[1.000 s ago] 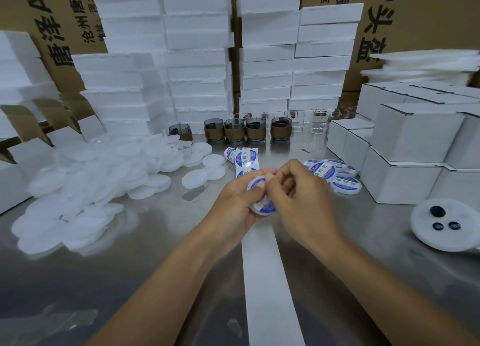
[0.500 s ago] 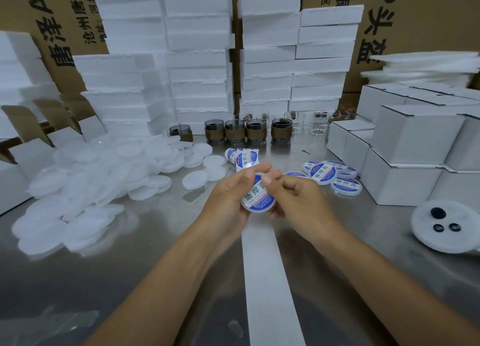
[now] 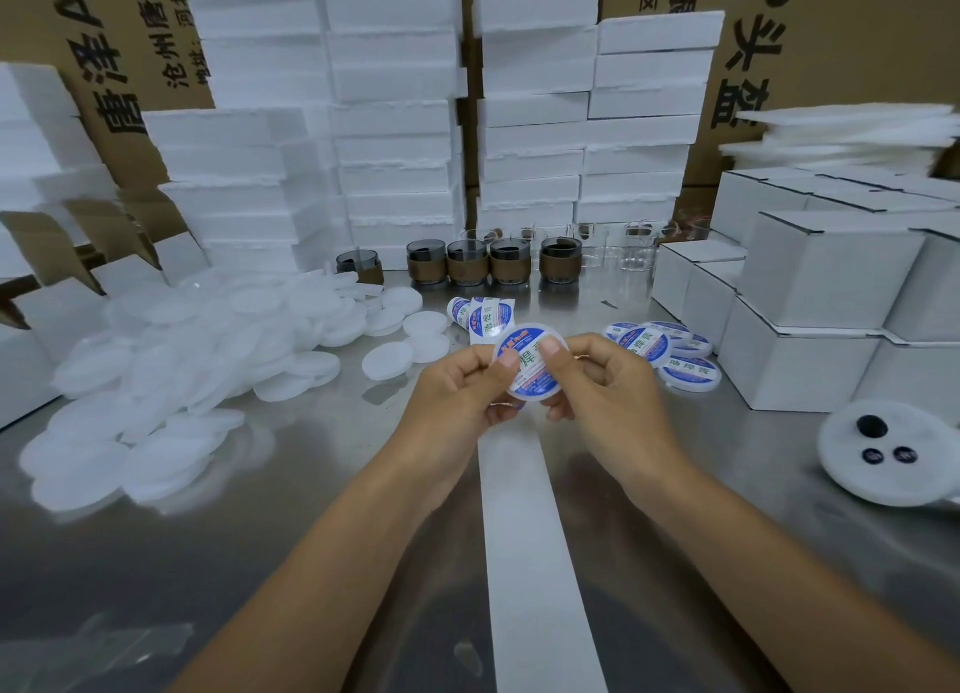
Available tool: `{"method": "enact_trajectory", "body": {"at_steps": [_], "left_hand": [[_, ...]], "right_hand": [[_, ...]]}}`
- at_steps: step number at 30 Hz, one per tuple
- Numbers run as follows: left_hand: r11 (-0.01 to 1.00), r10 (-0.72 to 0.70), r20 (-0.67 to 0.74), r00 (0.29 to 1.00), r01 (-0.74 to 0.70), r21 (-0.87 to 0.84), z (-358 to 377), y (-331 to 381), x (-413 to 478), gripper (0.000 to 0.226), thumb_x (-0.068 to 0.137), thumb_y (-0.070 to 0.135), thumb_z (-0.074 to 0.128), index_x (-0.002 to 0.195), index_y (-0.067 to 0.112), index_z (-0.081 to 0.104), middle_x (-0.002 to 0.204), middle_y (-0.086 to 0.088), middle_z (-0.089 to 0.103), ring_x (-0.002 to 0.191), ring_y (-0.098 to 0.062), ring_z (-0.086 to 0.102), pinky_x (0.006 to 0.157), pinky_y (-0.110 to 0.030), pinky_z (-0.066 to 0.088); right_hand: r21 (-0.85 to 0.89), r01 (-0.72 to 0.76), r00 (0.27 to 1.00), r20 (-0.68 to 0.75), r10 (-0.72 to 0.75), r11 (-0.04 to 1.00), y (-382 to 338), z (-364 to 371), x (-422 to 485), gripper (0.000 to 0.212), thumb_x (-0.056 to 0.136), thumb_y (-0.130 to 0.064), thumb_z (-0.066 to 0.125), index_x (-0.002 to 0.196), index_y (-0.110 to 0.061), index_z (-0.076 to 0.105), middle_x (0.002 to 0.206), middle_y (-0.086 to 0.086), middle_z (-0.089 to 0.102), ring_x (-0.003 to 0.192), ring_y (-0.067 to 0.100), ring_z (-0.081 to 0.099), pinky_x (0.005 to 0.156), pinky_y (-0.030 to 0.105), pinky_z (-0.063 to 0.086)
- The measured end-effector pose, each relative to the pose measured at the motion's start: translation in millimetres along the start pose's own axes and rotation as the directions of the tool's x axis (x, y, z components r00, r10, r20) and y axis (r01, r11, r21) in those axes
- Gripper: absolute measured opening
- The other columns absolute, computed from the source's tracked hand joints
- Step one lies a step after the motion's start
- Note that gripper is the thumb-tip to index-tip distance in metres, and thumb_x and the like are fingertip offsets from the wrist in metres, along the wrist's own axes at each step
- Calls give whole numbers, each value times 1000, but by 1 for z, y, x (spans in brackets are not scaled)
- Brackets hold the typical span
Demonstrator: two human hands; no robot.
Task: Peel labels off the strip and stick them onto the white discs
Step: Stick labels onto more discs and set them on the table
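One labelled disc [image 3: 531, 364] is held above the steel table [image 3: 260, 562], its face tilted toward the camera. The left hand [image 3: 457, 385] and right hand [image 3: 602, 385] pinch its opposite edges, with both thumbs pressed on the blue-and-white label, which appears fully stuck down. The label strip [image 3: 519, 536] runs beneath the hands. Blank white discs [image 3: 182, 359] lie heaped at left, and finished discs [image 3: 670, 352] sit just to the right.

The left forearm [image 3: 322, 562] and right forearm [image 3: 753, 562] are reaching forward, converging at centre. The left grip [image 3: 457, 388] and right grip [image 3: 608, 385] are pinching one labelled disc [image 3: 535, 383] between them, thumbs [image 3: 506, 360] pressing its face, other fingers curling behind.
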State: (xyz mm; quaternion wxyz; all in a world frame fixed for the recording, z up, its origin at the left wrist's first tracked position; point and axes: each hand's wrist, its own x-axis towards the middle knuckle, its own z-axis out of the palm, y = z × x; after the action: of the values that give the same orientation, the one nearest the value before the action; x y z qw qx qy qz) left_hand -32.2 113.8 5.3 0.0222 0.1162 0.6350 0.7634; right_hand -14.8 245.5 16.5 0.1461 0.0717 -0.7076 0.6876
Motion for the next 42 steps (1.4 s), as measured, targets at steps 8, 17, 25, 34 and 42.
{"method": "enact_trajectory", "body": {"at_steps": [8, 17, 25, 34, 42], "left_hand": [[997, 57, 6, 998, -57, 58, 4, 2, -1, 25, 76, 32, 66, 98, 19, 65, 86, 0, 74, 79, -15, 68, 75, -28, 57], [994, 95, -42, 995, -93, 49, 2, 0, -3, 20, 84, 11, 66, 104, 12, 61, 70, 1, 71, 60, -7, 63, 65, -23, 56], [998, 50, -86, 995, -47, 42, 5, 3, -1, 15, 86, 13, 65, 96, 23, 59, 76, 4, 73, 67, -12, 69, 56, -23, 55], [996, 74, -131, 989, -68, 49, 5, 7, -2, 8, 90, 28, 59, 98, 29, 60, 76, 14, 73, 70, -7, 70, 56, -17, 52], [993, 80, -119, 990, -68, 98, 4, 5, -2, 5, 90, 29, 58, 92, 29, 62, 76, 10, 74, 68, -8, 70, 66, -21, 57]], "right_hand": [[-7, 21, 1000, -14, -21, 1000, 1, -1, 1, 18, 90, -24, 57, 76, -16, 63, 61, -7, 69, 50, 1, 59, 48, 15, 48], [-14, 46, 999, 22, -46, 999, 3, 0, 4, 14, 87, -18, 63, 97, -28, 60, 59, -6, 66, 49, 1, 58, 53, 10, 44], [-48, 56, 998, 26, -55, 997, 5, -2, 3, 24, 87, -16, 62, 95, -38, 57, 66, -5, 67, 53, 1, 59, 54, 12, 47], [-98, 78, 996, 46, -74, 992, 1, 0, 1, 29, 86, -17, 63, 93, -44, 55, 70, -7, 66, 55, 0, 61, 49, 9, 44], [-89, 66, 998, 10, -65, 994, 5, -5, 6, 14, 88, -20, 61, 92, -33, 63, 59, -15, 66, 49, -2, 57, 49, 8, 41]]}}
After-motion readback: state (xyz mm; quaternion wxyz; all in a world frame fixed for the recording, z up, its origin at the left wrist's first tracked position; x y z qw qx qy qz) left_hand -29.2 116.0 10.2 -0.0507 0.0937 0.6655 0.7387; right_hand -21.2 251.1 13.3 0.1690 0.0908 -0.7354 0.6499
